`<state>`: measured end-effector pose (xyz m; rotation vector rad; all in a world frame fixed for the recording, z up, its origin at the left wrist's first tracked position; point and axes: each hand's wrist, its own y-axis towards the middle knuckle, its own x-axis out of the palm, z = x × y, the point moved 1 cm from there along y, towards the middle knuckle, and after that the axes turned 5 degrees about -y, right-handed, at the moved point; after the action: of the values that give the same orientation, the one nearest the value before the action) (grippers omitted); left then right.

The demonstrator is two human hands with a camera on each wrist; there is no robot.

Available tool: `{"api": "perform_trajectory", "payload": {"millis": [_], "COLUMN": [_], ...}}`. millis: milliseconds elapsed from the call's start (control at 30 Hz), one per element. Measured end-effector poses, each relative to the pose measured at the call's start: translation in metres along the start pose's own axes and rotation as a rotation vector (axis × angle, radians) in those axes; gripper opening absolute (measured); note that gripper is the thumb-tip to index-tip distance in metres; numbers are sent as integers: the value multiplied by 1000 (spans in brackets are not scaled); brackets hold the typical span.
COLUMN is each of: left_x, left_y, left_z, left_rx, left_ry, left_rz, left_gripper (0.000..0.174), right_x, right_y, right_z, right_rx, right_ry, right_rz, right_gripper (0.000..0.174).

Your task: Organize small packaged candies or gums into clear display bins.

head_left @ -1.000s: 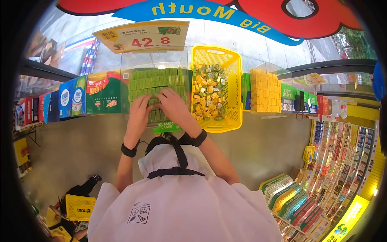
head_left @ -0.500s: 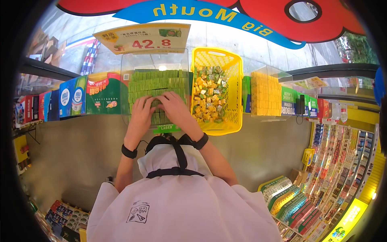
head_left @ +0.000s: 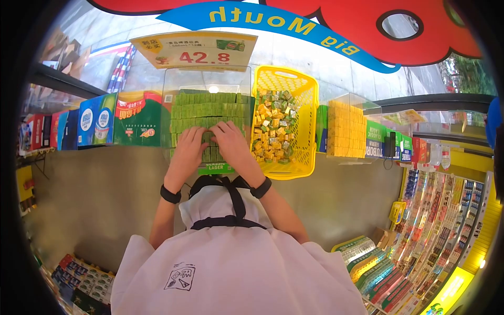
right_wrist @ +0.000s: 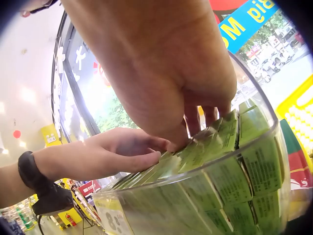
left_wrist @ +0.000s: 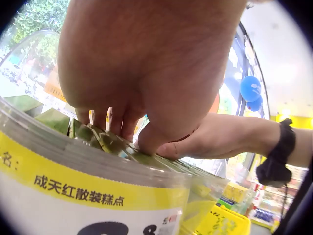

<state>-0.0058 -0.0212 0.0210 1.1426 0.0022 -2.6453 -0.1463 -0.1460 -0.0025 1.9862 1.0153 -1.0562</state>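
Note:
Rows of small green boxes [head_left: 210,109] fill a clear plastic bin [left_wrist: 93,159] with a yellow-edged label on its front. My left hand [head_left: 185,149] reaches down over the near rows, fingers bent behind some boxes and thumb on their near side, pinching them. Close beside it, my right hand [head_left: 231,143] does the same, its fingers on the far side of the boxes and its thumb in front. In the right wrist view the two thumbs meet nearly tip to tip above the green boxes [right_wrist: 225,139]. The fingertips are partly hidden among the boxes.
A yellow basket [head_left: 310,131] of mixed yellow and green pieces stands right of the bin. Farther right is a clear bin of yellow boxes [head_left: 346,128]. A price sign [head_left: 194,50] rises behind the green boxes. Beer cartons [head_left: 137,118] line the left.
Both hands stay at the near rows; the left hand has shifted slightly and the gap between the hands is a little wider. The head view has tilted slightly.

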Motion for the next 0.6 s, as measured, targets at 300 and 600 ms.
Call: {"api": "perform_trajectory", "payload": {"millis": [300, 600], "left_x": [-7, 55], "left_y": [8, 41], "left_z": [56, 136], "left_rx": [-24, 46], "left_ry": [-72, -375], "left_rz": [253, 120], "left_gripper": [54, 47], "right_x": [-47, -137], "right_y": [10, -42], "right_z": [-13, 66], "right_rx": [-112, 150], "right_ry": [9, 51], "right_rz": [155, 387], "right_gripper": [42, 12]}}
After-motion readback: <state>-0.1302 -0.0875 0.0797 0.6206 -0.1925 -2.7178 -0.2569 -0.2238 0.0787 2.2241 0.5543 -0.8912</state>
